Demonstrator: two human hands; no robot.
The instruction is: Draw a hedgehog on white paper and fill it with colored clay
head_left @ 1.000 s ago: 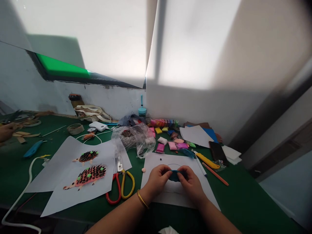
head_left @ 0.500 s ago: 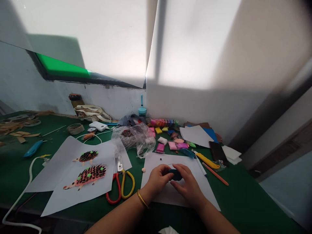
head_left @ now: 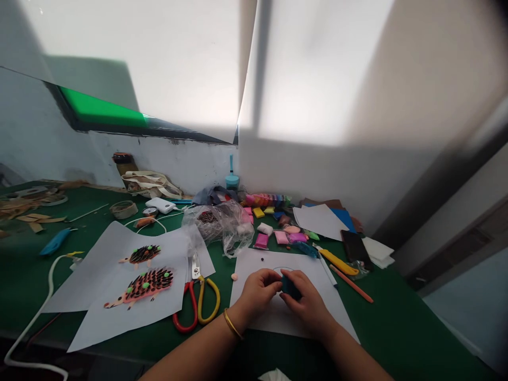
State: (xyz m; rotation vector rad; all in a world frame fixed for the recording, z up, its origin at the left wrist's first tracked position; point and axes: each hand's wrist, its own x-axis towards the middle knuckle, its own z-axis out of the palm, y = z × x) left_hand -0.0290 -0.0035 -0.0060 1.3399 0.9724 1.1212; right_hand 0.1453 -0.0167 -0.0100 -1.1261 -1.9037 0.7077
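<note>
A flattened piece of dark blue modelling clay (head_left: 291, 289) is pinched between my two hands, above a sheet of white paper (head_left: 323, 312). My right hand (head_left: 309, 301) grips it with thumb and fingers from the right. Closed, with thumb and forefinger at the clay's left edge, is my left hand (head_left: 257, 291), which wears a gold bangle. Part of a drawn curved line shows on the paper just beyond the clay. A tiny dark ball (head_left: 262, 259) lies near the paper's top left, and a small pale pink disc (head_left: 234, 277) rests by its left edge.
Scissors (head_left: 197, 296) with red and yellow handles lie left of my hands, beside papers bearing hedgehog figures (head_left: 148, 286). Several clay packets (head_left: 281, 237) and a plastic bag (head_left: 218, 225) sit beyond. On the right are a yellow cutter (head_left: 339, 262), a pen (head_left: 327, 269) and a phone (head_left: 355, 247).
The clay piece has turned between my fingers and now sits slightly further right, more within my right hand. My hands have otherwise barely moved.
</note>
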